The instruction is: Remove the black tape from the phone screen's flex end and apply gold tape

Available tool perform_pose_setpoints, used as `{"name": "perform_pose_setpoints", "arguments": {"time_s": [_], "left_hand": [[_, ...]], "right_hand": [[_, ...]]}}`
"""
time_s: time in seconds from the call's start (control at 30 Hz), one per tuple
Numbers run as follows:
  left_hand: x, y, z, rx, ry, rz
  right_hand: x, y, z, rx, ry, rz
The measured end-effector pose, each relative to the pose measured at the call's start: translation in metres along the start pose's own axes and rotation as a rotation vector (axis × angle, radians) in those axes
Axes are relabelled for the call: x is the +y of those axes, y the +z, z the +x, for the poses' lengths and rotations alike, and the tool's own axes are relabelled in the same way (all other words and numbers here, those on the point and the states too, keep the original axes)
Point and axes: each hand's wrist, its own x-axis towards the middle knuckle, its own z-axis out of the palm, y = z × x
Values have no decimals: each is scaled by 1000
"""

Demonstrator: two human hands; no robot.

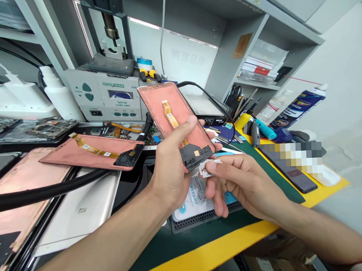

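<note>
My left hand (173, 164) is closed around a phone screen (155, 97), holding it tilted with its copper-coloured back towards me. A gold ribbon cable (169, 114) runs down that back to a black strip (196, 154) at the lower end. Between the thumb and fingers of my right hand (243, 180) is a small, thin razor blade (207, 171) with cut-outs. It is at the screen's lower corner; whether it touches the edge I cannot tell. Lying to the left is a second copper-backed phone screen (91, 151) with its own ribbon cable.
A black hose (51, 193) crosses the left side over a white phone back cover (79, 212). Behind stands a soldering station (107, 94). At the right, a dark phone (290, 168) rests on the mat's yellow border (330, 191), near tools and a blue tube (299, 106).
</note>
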Motion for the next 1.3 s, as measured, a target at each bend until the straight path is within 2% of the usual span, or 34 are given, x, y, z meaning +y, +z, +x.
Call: {"name": "perform_pose_setpoints", "arguments": {"time_s": [0.63, 1.07, 1.3], "left_hand": [[0, 0, 0, 15, -22, 19], [-1, 0, -1, -10, -22, 29], [2, 0, 0, 20, -32, 12]], "right_hand": [[0, 2, 1, 18, -16, -45], [1, 2, 1, -18, -13, -41], [0, 1, 1, -9, -17, 4]]}}
